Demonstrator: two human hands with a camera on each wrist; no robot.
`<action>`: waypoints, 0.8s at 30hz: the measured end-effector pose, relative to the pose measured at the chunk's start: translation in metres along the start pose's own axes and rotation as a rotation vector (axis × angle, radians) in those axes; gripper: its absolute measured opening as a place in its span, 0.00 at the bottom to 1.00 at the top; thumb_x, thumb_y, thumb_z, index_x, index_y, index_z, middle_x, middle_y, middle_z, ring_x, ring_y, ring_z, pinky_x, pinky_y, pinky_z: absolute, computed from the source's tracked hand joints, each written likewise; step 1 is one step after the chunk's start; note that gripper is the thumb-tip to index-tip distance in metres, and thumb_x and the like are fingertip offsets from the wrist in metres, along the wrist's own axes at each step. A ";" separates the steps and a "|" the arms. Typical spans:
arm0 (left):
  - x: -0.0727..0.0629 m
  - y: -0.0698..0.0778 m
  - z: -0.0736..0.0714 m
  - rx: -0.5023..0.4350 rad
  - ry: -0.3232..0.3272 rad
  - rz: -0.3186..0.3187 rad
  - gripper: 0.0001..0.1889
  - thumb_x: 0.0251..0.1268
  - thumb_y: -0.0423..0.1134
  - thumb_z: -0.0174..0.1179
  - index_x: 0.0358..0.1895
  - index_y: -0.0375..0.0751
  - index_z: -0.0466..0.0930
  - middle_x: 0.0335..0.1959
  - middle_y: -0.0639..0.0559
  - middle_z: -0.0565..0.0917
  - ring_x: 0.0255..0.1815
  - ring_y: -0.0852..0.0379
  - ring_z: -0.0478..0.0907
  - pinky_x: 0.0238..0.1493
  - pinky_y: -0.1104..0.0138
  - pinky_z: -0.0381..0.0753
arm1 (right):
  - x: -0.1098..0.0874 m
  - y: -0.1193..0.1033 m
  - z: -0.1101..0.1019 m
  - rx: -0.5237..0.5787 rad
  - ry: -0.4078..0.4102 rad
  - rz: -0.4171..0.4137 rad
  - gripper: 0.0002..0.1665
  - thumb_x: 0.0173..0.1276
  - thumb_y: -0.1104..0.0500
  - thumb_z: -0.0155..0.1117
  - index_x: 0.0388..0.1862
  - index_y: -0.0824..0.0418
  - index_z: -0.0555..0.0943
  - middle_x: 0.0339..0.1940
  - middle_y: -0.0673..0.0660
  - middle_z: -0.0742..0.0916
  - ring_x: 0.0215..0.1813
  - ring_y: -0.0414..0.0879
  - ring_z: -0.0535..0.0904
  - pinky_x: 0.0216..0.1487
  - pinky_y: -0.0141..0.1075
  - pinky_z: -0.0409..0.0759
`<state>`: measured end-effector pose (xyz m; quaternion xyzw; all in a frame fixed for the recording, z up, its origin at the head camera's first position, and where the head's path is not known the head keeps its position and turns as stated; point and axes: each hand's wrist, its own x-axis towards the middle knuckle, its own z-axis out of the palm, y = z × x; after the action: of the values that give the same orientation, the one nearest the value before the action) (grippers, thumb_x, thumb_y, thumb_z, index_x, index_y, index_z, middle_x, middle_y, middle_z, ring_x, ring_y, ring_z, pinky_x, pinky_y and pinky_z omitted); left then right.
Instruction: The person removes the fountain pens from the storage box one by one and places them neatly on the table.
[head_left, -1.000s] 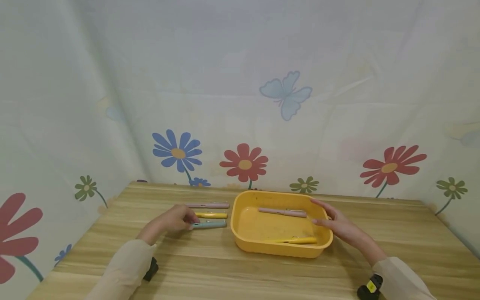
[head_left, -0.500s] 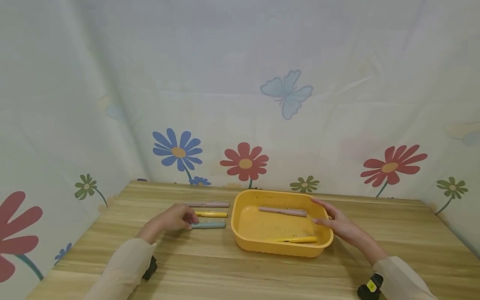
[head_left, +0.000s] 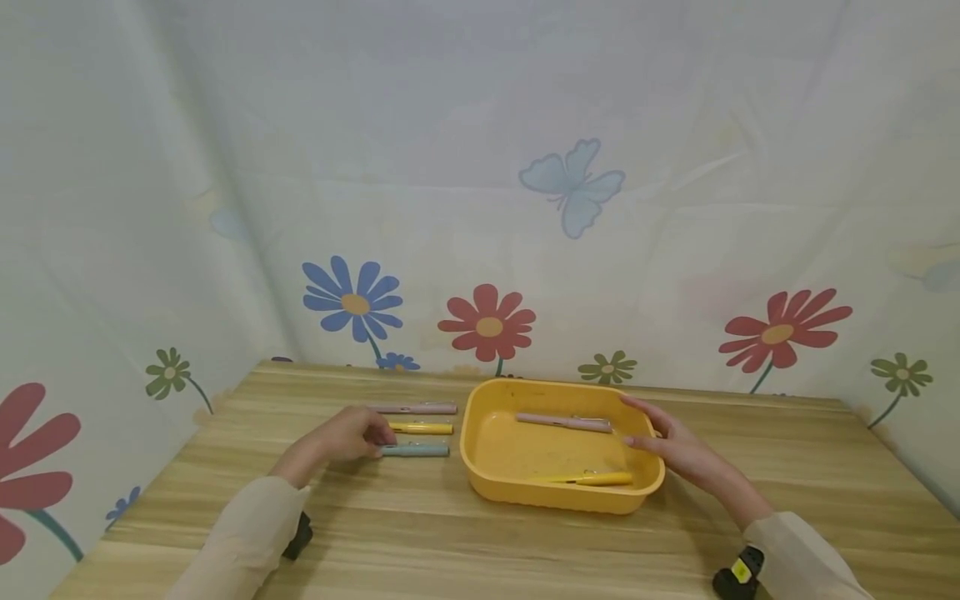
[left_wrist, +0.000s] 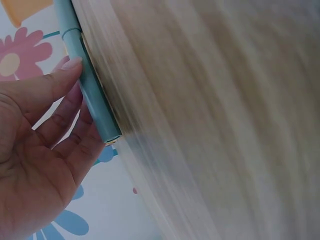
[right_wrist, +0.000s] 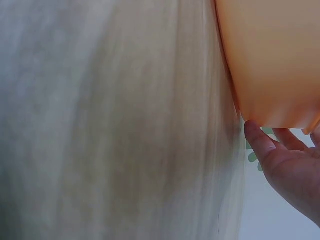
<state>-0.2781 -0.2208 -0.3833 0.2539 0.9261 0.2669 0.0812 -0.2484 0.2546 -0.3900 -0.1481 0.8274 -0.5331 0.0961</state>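
In the head view, my left hand [head_left: 348, 435] pinches the left end of a teal capped pen [head_left: 416, 450] lying on the table. The left wrist view shows the thumb against the barrel of that pen [left_wrist: 92, 90], with the other fingers behind it. Above it lie a yellow pen [head_left: 423, 428] and a pinkish pen [head_left: 423, 408], roughly parallel; the hand hides their left ends. My right hand [head_left: 686, 450] holds the right end of a yellow plastic basket [head_left: 555, 497], fingertips over its rim. Inside are a pinkish pen [head_left: 562, 422] and a yellow pen [head_left: 596, 478].
The wooden table [head_left: 450, 550] ends at the back against a pale curtain [head_left: 420, 167] printed with flowers and a butterfly. Another curtain side closes in on the left. The basket stands just right of the row of pens.
The teal pen has shifted very slightly left with my left hand, against the two pens above it. My right hand and the basket stay where they were.
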 end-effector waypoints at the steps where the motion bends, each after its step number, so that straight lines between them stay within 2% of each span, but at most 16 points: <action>1: -0.001 0.000 0.000 0.000 0.006 -0.002 0.09 0.48 0.23 0.62 0.33 0.38 0.81 0.31 0.53 0.81 0.34 0.58 0.76 0.39 0.63 0.77 | 0.000 0.000 0.000 -0.001 -0.001 0.002 0.39 0.65 0.58 0.57 0.71 0.59 0.53 0.71 0.69 0.52 0.68 0.69 0.48 0.59 0.58 0.62; 6: -0.005 0.004 -0.002 -0.011 0.039 0.024 0.10 0.48 0.23 0.63 0.35 0.35 0.81 0.33 0.50 0.82 0.35 0.56 0.76 0.39 0.63 0.77 | 0.001 -0.001 0.001 -0.002 0.003 0.008 0.39 0.65 0.58 0.57 0.71 0.59 0.53 0.71 0.68 0.52 0.68 0.68 0.47 0.59 0.58 0.61; 11: -0.005 0.012 -0.002 -0.070 0.063 0.061 0.11 0.52 0.26 0.61 0.41 0.33 0.80 0.37 0.46 0.82 0.38 0.54 0.77 0.40 0.63 0.77 | 0.001 0.000 0.001 -0.007 0.006 0.004 0.39 0.64 0.58 0.57 0.71 0.60 0.53 0.71 0.68 0.52 0.69 0.68 0.47 0.60 0.59 0.60; 18: -0.001 0.041 -0.002 -0.141 0.094 0.078 0.13 0.55 0.32 0.62 0.45 0.34 0.79 0.41 0.44 0.82 0.42 0.53 0.78 0.43 0.62 0.78 | 0.000 -0.001 -0.001 -0.008 0.001 -0.001 0.39 0.64 0.58 0.57 0.71 0.59 0.53 0.71 0.68 0.52 0.69 0.68 0.46 0.60 0.60 0.59; 24: 0.007 0.068 0.004 -0.200 0.119 0.103 0.15 0.56 0.39 0.63 0.47 0.40 0.80 0.43 0.45 0.82 0.44 0.53 0.78 0.44 0.64 0.78 | 0.000 -0.002 -0.001 -0.013 -0.001 0.008 0.39 0.65 0.58 0.57 0.71 0.59 0.52 0.71 0.68 0.51 0.69 0.68 0.46 0.60 0.60 0.59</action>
<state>-0.2544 -0.1659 -0.3506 0.2755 0.8839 0.3762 0.0371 -0.2482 0.2542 -0.3876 -0.1459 0.8314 -0.5273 0.0977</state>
